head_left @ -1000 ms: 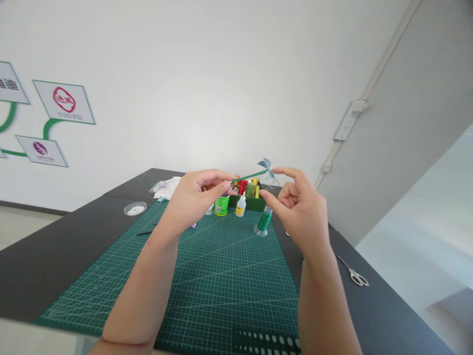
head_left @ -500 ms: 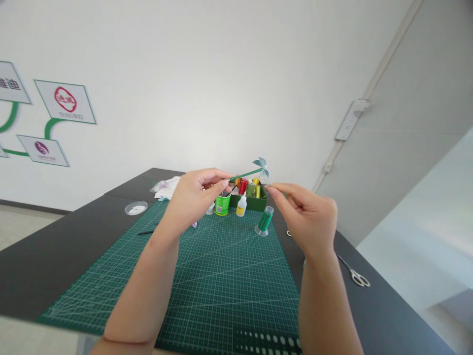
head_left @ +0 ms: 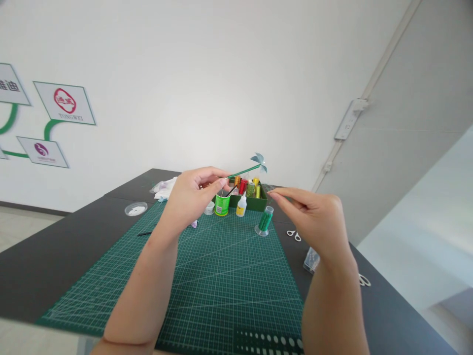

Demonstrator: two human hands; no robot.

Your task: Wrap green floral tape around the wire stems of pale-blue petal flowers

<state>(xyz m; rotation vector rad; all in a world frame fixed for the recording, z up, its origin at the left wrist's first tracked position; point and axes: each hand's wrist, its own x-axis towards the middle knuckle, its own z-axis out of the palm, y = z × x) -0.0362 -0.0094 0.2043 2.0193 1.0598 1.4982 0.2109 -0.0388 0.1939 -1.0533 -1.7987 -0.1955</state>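
My left hand [head_left: 194, 195] is closed in a pinch on the lower end of a thin green-wrapped stem. The stem [head_left: 244, 172] slants up to the right and carries pale blue-grey petals [head_left: 259, 160] at its tip. To the right and a little lower, my right hand [head_left: 310, 212] has thumb and forefinger pressed together; what they hold, if anything, is too fine to make out. Below and between the hands, a spool of green thread [head_left: 265, 222] stands upright on the green cutting mat [head_left: 229, 261].
Behind the stem is a green box [head_left: 254, 203] of coloured thread spools. Before it stand a green can [head_left: 221, 205] with tools and a small glue bottle [head_left: 241, 206]. White-handled scissors [head_left: 294, 235] and a clear box [head_left: 311, 260] lie right; a clear dish [head_left: 136, 209] sits left.
My right hand has moved right and slightly down, away from the petals. The stem and petals have shifted slightly up and left in my left hand. The clear box now shows beside my right wrist.
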